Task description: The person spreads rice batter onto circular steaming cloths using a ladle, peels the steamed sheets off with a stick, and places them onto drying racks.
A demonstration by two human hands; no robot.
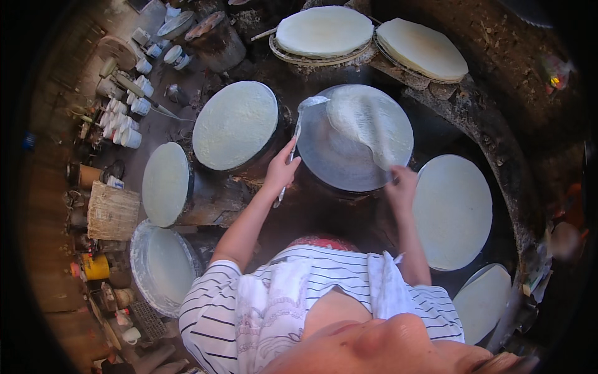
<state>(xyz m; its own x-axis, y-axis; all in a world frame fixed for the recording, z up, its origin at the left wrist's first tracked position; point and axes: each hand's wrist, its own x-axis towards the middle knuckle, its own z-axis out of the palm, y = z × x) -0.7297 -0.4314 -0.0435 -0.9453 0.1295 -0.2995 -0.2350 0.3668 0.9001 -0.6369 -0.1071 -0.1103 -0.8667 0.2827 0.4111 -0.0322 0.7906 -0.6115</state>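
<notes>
In my left hand [281,167] is a spatula [298,124] with a long thin handle, its far end coated in white batter at the left rim of a round grey griddle [330,159]. A thin pale flatbread sheet [364,118] lies partly folded over the griddle's far right side. Its narrow near end reaches down to the fingers of my right hand [402,186], which are closed on it at the griddle's right edge. The left part of the griddle shows bare metal.
Other round griddles carry pale sheets: one left [235,124], one farther left [166,184], one right [453,212]. A batter basin [140,274] stands near left. Stacked flatbreads [324,31] rest at the back beside a second stack [422,48]. White cups [128,134] cluster far left.
</notes>
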